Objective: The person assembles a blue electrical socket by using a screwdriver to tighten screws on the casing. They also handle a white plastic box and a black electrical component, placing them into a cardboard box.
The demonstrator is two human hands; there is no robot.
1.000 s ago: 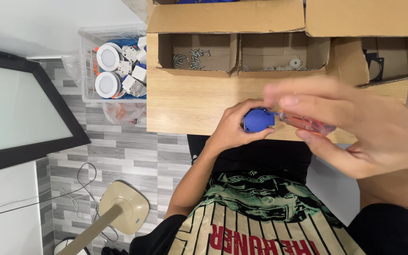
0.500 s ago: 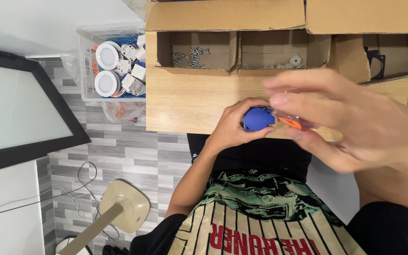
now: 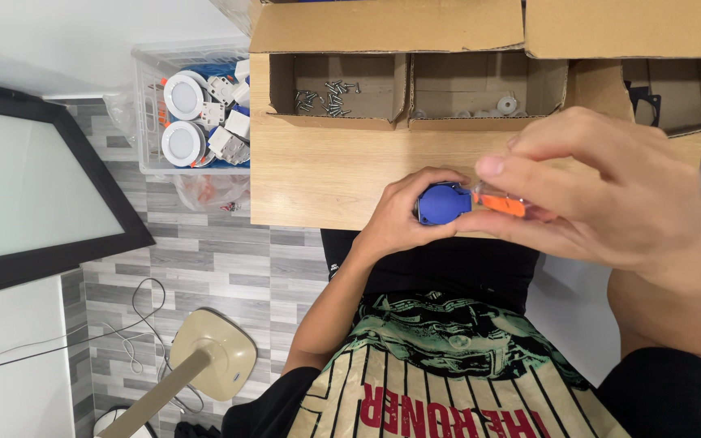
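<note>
- Barely any movement versus half a second back: both hands still locked together over the desk edge, right hand drifted slightly down and right, orange tool shows a bit more
- left hand [image 3: 403, 215] closed around a blue rounded part [image 3: 441, 203], fingers curled over its top, thumb under
- right hand [image 3: 610, 191] pinching an orange-handled screwdriver [image 3: 503, 203] between thumb and fingers; its tip end meets the blue part, contact point hidden
- blue part sits in front of the person's chest, just above the near edge of the wooden desk [image 3: 318, 174]
- behind on the desk: open cardboard box [image 3: 338, 85] with loose screws [image 3: 326, 96], next box [image 3: 488, 89] with small white bits
- left of the desk: clear plastic bin [image 3: 192, 105] of round white lamps [image 3: 182, 96]
- black-framed panel [image 3: 34, 186] far left, beige stand base [image 3: 217, 357] on the tiled floor
</note>
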